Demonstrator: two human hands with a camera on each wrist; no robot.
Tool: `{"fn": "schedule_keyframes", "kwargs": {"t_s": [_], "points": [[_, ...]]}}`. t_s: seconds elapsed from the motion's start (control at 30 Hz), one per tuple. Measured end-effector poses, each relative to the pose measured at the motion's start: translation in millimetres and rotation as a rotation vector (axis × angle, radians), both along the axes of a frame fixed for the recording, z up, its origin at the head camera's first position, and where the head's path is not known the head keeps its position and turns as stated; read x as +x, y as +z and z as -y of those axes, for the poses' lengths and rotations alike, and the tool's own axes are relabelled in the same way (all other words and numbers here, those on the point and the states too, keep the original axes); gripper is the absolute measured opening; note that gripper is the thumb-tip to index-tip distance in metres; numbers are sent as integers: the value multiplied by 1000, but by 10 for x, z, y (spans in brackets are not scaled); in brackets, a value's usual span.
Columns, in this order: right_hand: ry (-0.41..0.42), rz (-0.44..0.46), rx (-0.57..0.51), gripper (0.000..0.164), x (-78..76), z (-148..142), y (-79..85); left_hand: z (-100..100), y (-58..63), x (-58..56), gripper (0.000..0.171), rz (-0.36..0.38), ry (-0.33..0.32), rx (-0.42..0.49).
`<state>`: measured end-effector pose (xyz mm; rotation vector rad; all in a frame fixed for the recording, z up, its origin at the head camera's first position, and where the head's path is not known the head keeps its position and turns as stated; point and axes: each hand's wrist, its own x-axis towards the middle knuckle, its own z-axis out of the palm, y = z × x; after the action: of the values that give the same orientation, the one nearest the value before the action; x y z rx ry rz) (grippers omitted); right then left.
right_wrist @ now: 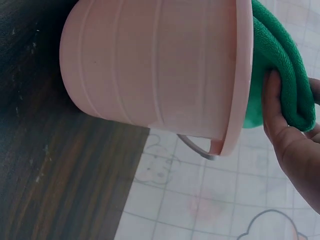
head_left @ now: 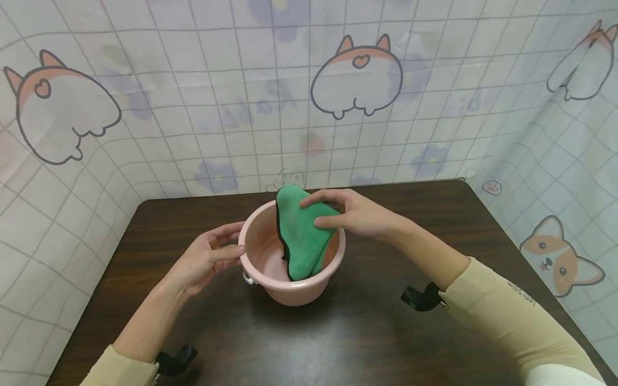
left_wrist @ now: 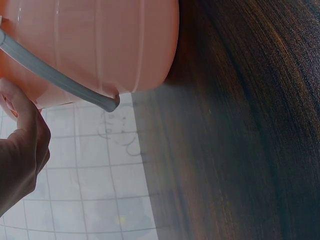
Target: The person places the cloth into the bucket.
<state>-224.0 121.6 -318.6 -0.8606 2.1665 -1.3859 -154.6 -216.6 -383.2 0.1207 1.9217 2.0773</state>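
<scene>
A pink bucket (head_left: 299, 295) stands upright on the dark wooden table. My left hand (head_left: 203, 258) holds its rim on the left side, the thumb at the top edge and the other fingers against the outer wall. From the right, my right hand (head_left: 359, 214) pinches a folded green cloth (head_left: 304, 230) with black edging between thumb and fingers. The cloth's lower part hangs inside the bucket while its upper part sticks out above the rim. In the right wrist view, the thumb lies along one face of the folded cloth (right_wrist: 285, 70).
A grey handle (left_wrist: 60, 77) hangs down the bucket's outside. The wooden table (head_left: 376, 338) ends at a wall covering (head_left: 270, 96) with a grid and cartoon dogs. Dark camera mounts (head_left: 422, 297) sit by both wrists, below beige sleeves.
</scene>
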Motion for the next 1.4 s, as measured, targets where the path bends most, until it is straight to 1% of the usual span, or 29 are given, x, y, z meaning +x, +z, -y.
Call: {"fn": "schedule_keyframes", "kwargs": {"t_s": [0.2,0.4,0.53,0.73,0.87,0.97,1.07,1.2,1.3,1.4], "points": [[14,12,48,37,5,9,-27,2,17,5,65,-4,-1,0],[76,13,51,38,10,28,-67,0,25,5,66,-1,4,-8],[91,9,58,38,15,50,-102,-1,20,3,66,-4,2,-11],[99,63,67,38,33,96,-147,-10,11,-3,65,-9,0,-6],[112,65,95,38,38,122,-156,-7,8,-5,65,-12,0,-4],[116,27,136,38,41,136,-155,1,-4,-9,66,-10,0,-8],[111,-30,178,38,60,152,-149,9,-21,-13,65,-4,7,-15],[82,-161,249,35,104,181,-153,11,-48,-8,65,5,21,-14],[68,-243,284,34,130,203,-159,13,-68,-4,66,0,26,-4],[70,-282,294,34,148,216,-156,22,-87,-9,66,-17,32,-3]]}}
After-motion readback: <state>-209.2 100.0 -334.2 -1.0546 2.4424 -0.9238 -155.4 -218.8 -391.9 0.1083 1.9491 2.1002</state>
